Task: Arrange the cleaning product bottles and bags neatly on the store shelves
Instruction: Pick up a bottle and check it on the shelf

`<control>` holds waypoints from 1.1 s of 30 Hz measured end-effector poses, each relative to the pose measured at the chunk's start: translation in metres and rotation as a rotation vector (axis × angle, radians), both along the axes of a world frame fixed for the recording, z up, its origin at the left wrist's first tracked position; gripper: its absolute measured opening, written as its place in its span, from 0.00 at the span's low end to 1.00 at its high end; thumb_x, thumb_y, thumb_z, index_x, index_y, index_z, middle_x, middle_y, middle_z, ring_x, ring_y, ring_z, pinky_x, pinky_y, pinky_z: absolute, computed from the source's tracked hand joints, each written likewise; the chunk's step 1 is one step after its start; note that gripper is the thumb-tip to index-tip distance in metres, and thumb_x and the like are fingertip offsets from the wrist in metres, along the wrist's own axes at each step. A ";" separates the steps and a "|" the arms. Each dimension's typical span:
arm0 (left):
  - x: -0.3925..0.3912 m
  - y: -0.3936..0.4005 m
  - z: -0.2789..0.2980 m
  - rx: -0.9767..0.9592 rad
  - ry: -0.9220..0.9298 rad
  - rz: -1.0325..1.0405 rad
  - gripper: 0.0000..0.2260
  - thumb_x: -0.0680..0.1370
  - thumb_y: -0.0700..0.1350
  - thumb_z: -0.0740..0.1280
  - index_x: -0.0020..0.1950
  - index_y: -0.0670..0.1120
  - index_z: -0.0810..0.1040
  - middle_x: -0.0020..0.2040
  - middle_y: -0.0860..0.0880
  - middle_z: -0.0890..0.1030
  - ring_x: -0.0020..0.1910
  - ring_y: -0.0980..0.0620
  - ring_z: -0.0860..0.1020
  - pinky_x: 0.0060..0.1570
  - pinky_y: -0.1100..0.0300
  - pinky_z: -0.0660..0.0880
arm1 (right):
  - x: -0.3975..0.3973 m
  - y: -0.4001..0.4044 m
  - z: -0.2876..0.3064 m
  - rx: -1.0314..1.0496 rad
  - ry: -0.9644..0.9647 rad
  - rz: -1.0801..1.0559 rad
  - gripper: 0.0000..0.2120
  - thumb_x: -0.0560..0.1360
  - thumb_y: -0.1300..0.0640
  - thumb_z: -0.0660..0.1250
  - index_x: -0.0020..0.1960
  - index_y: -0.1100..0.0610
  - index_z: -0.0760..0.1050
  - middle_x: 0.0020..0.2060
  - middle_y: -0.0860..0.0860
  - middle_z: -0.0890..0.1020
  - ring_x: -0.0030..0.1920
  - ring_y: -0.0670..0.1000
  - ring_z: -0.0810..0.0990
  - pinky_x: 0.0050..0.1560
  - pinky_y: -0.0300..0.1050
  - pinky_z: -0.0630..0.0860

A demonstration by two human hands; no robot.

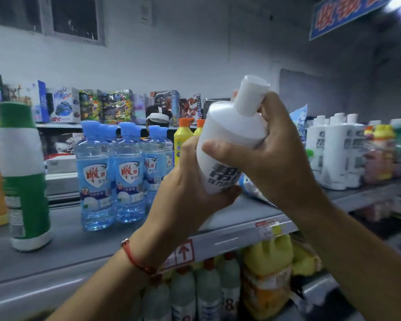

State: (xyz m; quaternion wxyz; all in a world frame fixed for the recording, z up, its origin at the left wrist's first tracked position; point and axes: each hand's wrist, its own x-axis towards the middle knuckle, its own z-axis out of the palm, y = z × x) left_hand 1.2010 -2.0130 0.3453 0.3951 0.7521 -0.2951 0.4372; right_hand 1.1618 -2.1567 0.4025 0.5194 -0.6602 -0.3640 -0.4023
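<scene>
Both hands wrap a tilted white bottle (pixel 232 137) above the shelf (pixel 79 242): left hand (pixel 190 179) gripping its base, right hand (pixel 278 154) its shoulder.

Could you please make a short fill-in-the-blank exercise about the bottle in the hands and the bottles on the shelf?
1. The white bottle is held by ____ hands, the left hand low and the right hand higher.
2. The clear blue bottles on the shelf have caps of ____ colour.
3. The tall green and white bottle stands to the ____ of the clear blue bottles.
4. The held bottle is tilted, and its cap points up and to the ____.

Missing words: both; blue; left; right
</scene>
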 end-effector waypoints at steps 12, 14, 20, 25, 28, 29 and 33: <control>-0.044 -0.158 -0.029 -0.329 0.421 -0.764 0.15 0.76 0.44 0.74 0.60 0.46 0.76 0.53 0.45 0.86 0.51 0.47 0.85 0.46 0.56 0.81 | -0.051 -0.166 -0.097 0.004 0.602 0.066 0.37 0.69 0.34 0.73 0.74 0.34 0.63 0.64 0.36 0.78 0.63 0.40 0.80 0.61 0.48 0.80; -0.049 -0.191 -0.049 -0.386 0.538 -0.801 0.15 0.76 0.46 0.73 0.61 0.45 0.77 0.53 0.42 0.85 0.51 0.44 0.85 0.47 0.54 0.82 | -0.066 -0.196 -0.128 -0.006 0.765 0.090 0.28 0.74 0.41 0.71 0.70 0.34 0.65 0.58 0.32 0.81 0.58 0.38 0.82 0.54 0.40 0.81; -0.083 -0.295 -0.127 -0.475 0.902 -0.843 0.20 0.77 0.59 0.69 0.61 0.46 0.79 0.55 0.37 0.83 0.53 0.37 0.83 0.53 0.43 0.82 | -0.117 -0.281 -0.223 0.146 1.031 0.046 0.31 0.72 0.55 0.78 0.70 0.45 0.70 0.60 0.50 0.84 0.59 0.52 0.84 0.57 0.48 0.80; -0.118 -0.354 -0.207 -0.623 1.481 -0.833 0.35 0.73 0.70 0.61 0.67 0.45 0.78 0.59 0.38 0.83 0.59 0.39 0.82 0.55 0.44 0.82 | -0.169 -0.338 -0.295 0.251 1.196 -0.105 0.34 0.64 0.51 0.81 0.66 0.47 0.72 0.55 0.47 0.86 0.55 0.49 0.85 0.54 0.47 0.80; -0.130 -0.377 -0.252 -0.739 1.704 -0.861 0.41 0.75 0.73 0.58 0.72 0.41 0.74 0.62 0.38 0.81 0.63 0.38 0.79 0.60 0.44 0.79 | -0.199 -0.369 -0.328 0.229 1.301 -0.193 0.31 0.62 0.50 0.81 0.62 0.45 0.74 0.51 0.44 0.86 0.51 0.46 0.86 0.53 0.48 0.82; -0.135 -0.385 -0.265 -0.781 1.758 -0.853 0.40 0.76 0.72 0.58 0.73 0.40 0.73 0.61 0.37 0.80 0.64 0.37 0.78 0.64 0.42 0.76 | -0.208 -0.377 -0.337 0.219 1.331 -0.223 0.31 0.61 0.50 0.81 0.61 0.45 0.74 0.50 0.43 0.86 0.50 0.45 0.86 0.53 0.48 0.82; -0.158 -0.410 -0.301 -0.860 1.899 -0.807 0.37 0.78 0.67 0.62 0.73 0.37 0.71 0.59 0.38 0.79 0.65 0.37 0.77 0.71 0.37 0.68 | -0.235 -0.402 -0.365 0.222 1.454 -0.236 0.25 0.66 0.53 0.80 0.60 0.44 0.75 0.50 0.42 0.86 0.51 0.45 0.85 0.57 0.49 0.82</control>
